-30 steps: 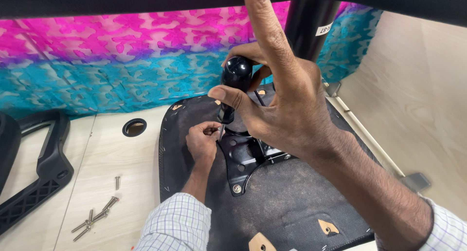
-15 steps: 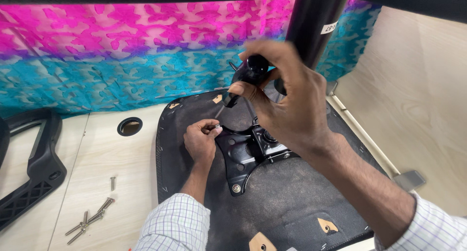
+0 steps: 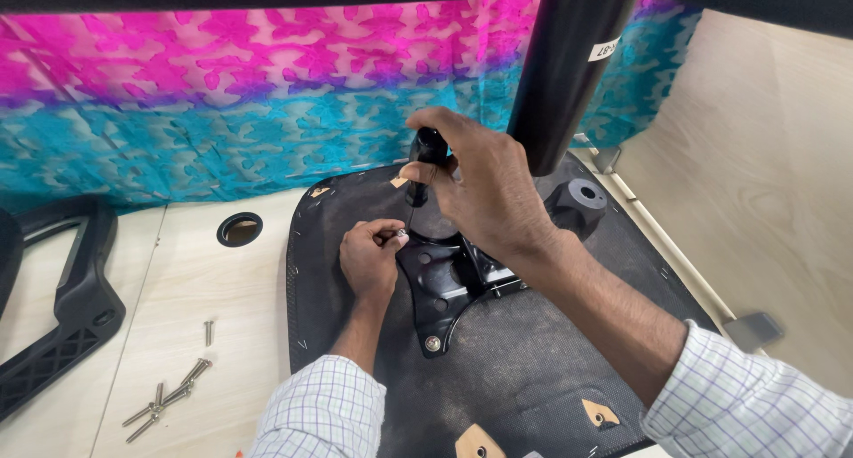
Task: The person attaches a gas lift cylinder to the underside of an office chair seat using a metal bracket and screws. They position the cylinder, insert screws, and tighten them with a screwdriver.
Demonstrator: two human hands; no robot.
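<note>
Your right hand (image 3: 484, 187) is wrapped around the black handle of a screwdriver (image 3: 425, 156), its thin shaft pointing down at a corner of the black metal bracket (image 3: 444, 285). Your left hand (image 3: 369, 258) pinches what looks like a small silver screw (image 3: 402, 236) at that same corner, fingertips closed on it. The bracket lies on the upturned black seat base (image 3: 515, 378), which rests on the table (image 3: 178, 289). Loose bolts (image 3: 169, 396) lie to the left, near a black armrest (image 3: 62, 307).
</note>
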